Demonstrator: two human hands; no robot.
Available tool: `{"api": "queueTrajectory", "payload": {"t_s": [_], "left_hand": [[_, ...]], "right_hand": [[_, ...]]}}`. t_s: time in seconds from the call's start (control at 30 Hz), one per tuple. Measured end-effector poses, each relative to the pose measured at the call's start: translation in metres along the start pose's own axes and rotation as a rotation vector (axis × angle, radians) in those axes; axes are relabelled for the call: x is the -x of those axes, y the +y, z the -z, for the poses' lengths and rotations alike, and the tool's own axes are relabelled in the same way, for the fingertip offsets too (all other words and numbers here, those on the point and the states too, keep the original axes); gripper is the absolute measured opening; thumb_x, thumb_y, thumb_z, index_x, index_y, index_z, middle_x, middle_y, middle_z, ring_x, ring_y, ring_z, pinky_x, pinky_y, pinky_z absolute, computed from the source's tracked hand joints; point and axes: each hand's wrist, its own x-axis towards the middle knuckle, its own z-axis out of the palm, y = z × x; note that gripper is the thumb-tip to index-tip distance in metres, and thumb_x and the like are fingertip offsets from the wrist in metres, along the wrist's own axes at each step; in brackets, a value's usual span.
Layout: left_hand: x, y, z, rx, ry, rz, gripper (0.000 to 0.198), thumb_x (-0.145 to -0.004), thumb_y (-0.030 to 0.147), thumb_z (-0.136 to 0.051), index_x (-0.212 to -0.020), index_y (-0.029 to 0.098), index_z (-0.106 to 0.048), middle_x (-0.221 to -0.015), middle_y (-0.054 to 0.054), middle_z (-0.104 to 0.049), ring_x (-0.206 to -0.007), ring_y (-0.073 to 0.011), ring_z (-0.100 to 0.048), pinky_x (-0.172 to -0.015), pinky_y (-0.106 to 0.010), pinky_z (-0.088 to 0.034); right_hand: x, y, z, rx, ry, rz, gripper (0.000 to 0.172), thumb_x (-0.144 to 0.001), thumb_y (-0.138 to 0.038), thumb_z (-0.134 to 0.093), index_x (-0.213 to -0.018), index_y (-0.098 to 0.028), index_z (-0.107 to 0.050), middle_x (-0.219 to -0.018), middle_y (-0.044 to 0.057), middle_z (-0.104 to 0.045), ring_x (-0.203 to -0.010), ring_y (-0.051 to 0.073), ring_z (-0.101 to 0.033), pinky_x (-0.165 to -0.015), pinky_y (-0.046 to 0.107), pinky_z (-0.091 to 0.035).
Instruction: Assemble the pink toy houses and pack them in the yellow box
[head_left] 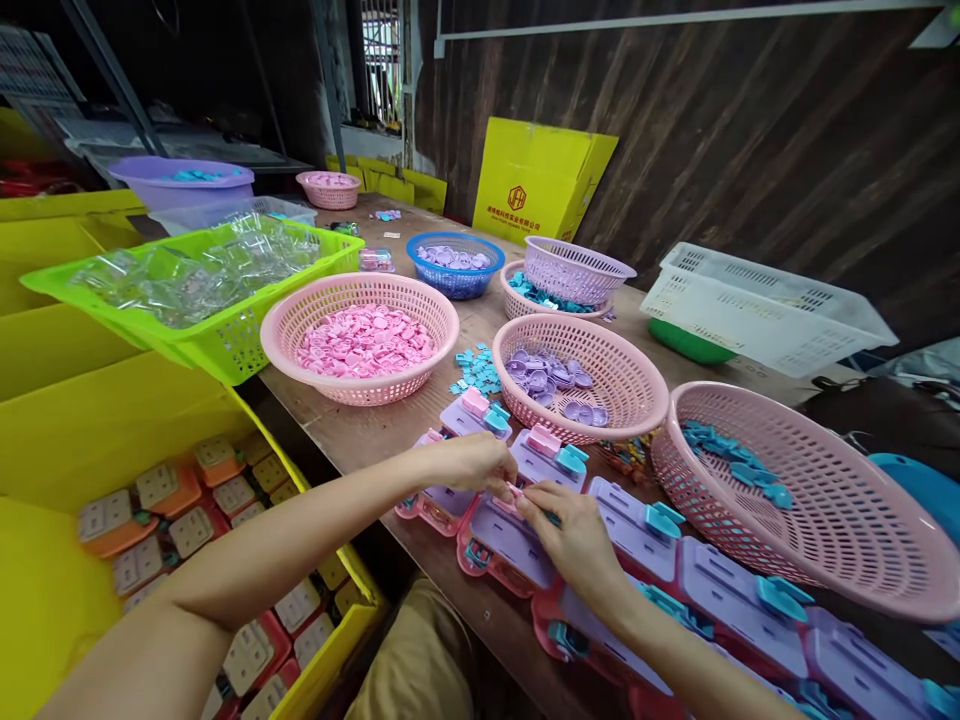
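My left hand (471, 466) and my right hand (571, 532) meet over a purple-lidded plastic box (511, 542), fingers pinched. Between the fingertips a small pink plastic piece (514, 497) shows at the lid's far end, and both hands grip it. Part of the piece is hidden by the fingers. Just beyond, another purple-lidded box (536, 460) carries a pink piece (543, 440) and a turquoise piece (572, 459). More such boxes run in rows toward the lower right, several with turquoise pieces, such as this purple-lidded box (634, 520).
A pink basket (360, 390) holds pink pieces; another pink basket (630, 390) holds purple ones. Turquoise pieces (477, 370) lie loose between them. At right stands a large pink basket (847, 500). A green crate (240, 340) and a yellow carton (337, 600) of finished-looking boxes are at left.
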Motion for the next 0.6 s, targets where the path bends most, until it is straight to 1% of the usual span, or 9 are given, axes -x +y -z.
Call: {"api": "queueTrajectory", "payload": {"t_s": [0.07,0.1,0.2,0.27,0.33,0.4,0.5,0.6], "left_hand": [[-0.002,-0.001,0.0,-0.024,-0.004,-0.002,0.012,-0.078,0.021,-0.06,-0.072,0.011,-0.065,-0.057,0.003,-0.052,-0.055,-0.0091,-0.044,-0.051,-0.02,-0.029],[-0.002,-0.001,0.0,-0.039,-0.008,-0.001,0.012,-0.078,0.021,-0.06,-0.072,0.011,-0.065,-0.058,0.002,-0.053,-0.056,-0.0095,-0.044,-0.051,-0.02,-0.029],[-0.005,0.0,0.002,-0.08,-0.038,-0.003,0.009,-0.076,0.018,-0.06,-0.072,0.012,-0.065,-0.062,0.001,-0.055,-0.059,-0.0104,-0.045,-0.053,-0.021,-0.03],[-0.007,0.003,0.005,-0.084,-0.087,0.008,0.008,-0.076,0.015,-0.059,-0.071,0.012,-0.064,-0.06,0.002,-0.054,-0.058,-0.0102,-0.045,-0.053,-0.021,-0.03],[-0.008,0.006,0.009,-0.084,-0.14,0.018,0.011,-0.078,0.014,-0.056,-0.07,0.012,-0.064,-0.056,0.003,-0.052,-0.056,-0.0099,-0.044,-0.053,-0.021,-0.031],[-0.009,0.007,0.012,-0.102,-0.165,0.015,0.012,-0.078,0.014,-0.055,-0.071,0.012,-0.065,-0.056,0.002,-0.052,-0.055,-0.0102,-0.044,-0.053,-0.021,-0.031],[-0.011,0.008,0.014,-0.158,-0.158,-0.019,0.01,-0.078,0.015,-0.057,-0.075,0.011,-0.066,-0.059,0.0,-0.056,-0.056,-0.0114,-0.045,-0.053,-0.022,-0.032],[-0.011,0.013,0.011,-0.232,-0.161,-0.011,0.01,-0.077,0.017,-0.059,-0.079,0.011,-0.067,-0.063,-0.002,-0.06,-0.058,-0.0132,-0.048,-0.053,-0.023,-0.033]], "right_hand": [[0.0,0.0,-0.001,-0.066,-0.022,-0.014,0.036,-0.085,-0.038,-0.042,-0.07,-0.02,-0.069,-0.081,0.005,-0.065,-0.073,0.017,-0.057,-0.067,0.027,-0.039],[0.0,-0.001,-0.002,-0.054,-0.017,-0.022,0.037,-0.086,-0.039,-0.041,-0.07,-0.02,-0.069,-0.078,0.005,-0.064,-0.071,0.016,-0.057,-0.065,0.027,-0.038],[0.001,-0.003,-0.004,0.141,0.048,-0.005,0.04,-0.088,-0.038,-0.038,-0.068,-0.02,-0.068,-0.069,0.004,-0.061,-0.066,0.016,-0.054,-0.064,0.029,-0.034],[0.002,-0.002,-0.004,0.218,0.04,0.01,0.039,-0.089,-0.037,-0.038,-0.069,-0.021,-0.067,-0.068,0.003,-0.059,-0.064,0.015,-0.052,-0.063,0.029,-0.032],[0.0,0.0,-0.003,0.183,-0.019,0.002,0.041,-0.089,-0.039,-0.036,-0.067,-0.021,-0.066,-0.068,0.003,-0.058,-0.063,0.015,-0.052,-0.06,0.028,-0.032],[-0.001,0.002,-0.003,0.105,-0.059,-0.01,0.045,-0.09,-0.042,-0.034,-0.065,-0.021,-0.064,-0.069,0.004,-0.056,-0.065,0.016,-0.052,-0.059,0.028,-0.034],[0.0,0.006,-0.006,0.035,-0.038,-0.007,0.045,-0.09,-0.045,-0.034,-0.065,-0.021,-0.063,-0.072,0.005,-0.056,-0.072,0.018,-0.053,-0.063,0.029,-0.038],[0.003,0.008,-0.012,0.016,0.02,0.003,0.042,-0.089,-0.044,-0.035,-0.068,-0.022,-0.064,-0.077,0.006,-0.059,-0.077,0.021,-0.054,-0.068,0.031,-0.039]]}}
